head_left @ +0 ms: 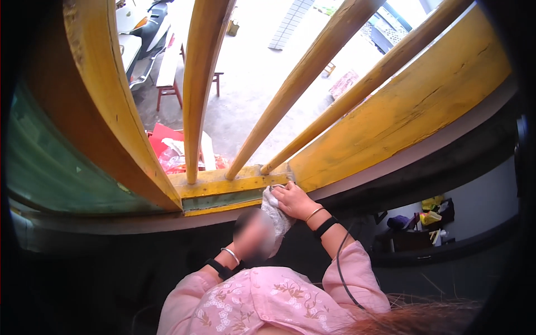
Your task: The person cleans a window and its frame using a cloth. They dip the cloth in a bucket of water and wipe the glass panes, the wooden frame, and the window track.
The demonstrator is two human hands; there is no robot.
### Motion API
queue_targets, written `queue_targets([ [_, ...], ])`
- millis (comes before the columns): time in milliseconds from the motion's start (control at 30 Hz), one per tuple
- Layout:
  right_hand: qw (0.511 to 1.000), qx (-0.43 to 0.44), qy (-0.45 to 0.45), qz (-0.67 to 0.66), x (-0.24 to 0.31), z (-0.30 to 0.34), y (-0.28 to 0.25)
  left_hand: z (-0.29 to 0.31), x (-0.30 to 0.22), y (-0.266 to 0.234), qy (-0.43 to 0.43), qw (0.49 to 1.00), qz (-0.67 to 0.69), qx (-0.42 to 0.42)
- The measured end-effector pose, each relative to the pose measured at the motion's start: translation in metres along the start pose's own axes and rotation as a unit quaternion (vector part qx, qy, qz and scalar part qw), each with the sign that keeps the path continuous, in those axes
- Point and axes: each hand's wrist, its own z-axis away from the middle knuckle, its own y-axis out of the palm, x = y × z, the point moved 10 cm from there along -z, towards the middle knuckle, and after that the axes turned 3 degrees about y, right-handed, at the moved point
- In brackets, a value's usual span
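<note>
My right hand [296,200] presses a whitish cloth [272,209] against the lower right corner of a yellow wooden window frame [251,181]. Its fingers are bent over the cloth's upper end, and the lower part hangs down in front of me. Beside the cloth, on its left, is my left hand [254,234]. A grey blur covers that hand, so I cannot see its fingers or whether they grip the cloth.
Upright wooden bars [301,89] stand in the window. On the left is a frame with greenish glass [61,156]. Outside are a bench [169,72], a scooter [151,33] and red and white items [167,148]. At right, a dark shelf [410,240] holds several things.
</note>
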Motion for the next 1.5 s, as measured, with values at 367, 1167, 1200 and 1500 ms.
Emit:
queue_targets([
  [367, 0.981, 0.12, 0.09, 0.123, -0.053, 0.0, 0.015, -0.039, 0.014, 0.028, -0.033, 0.993, 0.089, 0.069],
  [1167, 0.943, -0.077, 0.308, -0.097, -0.066, 0.021, 0.068, -0.019, -0.025, 0.013, -0.023, 0.952, 0.297, 0.063],
  [1200, 0.955, -0.112, 0.25, -0.113, -0.046, 0.022, 0.066, -0.011, -0.012, 0.007, -0.038, 0.956, 0.285, 0.049],
  [1500, 0.975, 0.11, 0.191, 0.022, -0.047, 0.002, 0.031, -0.012, -0.02, 0.02, -0.025, 0.955, 0.287, 0.065],
])
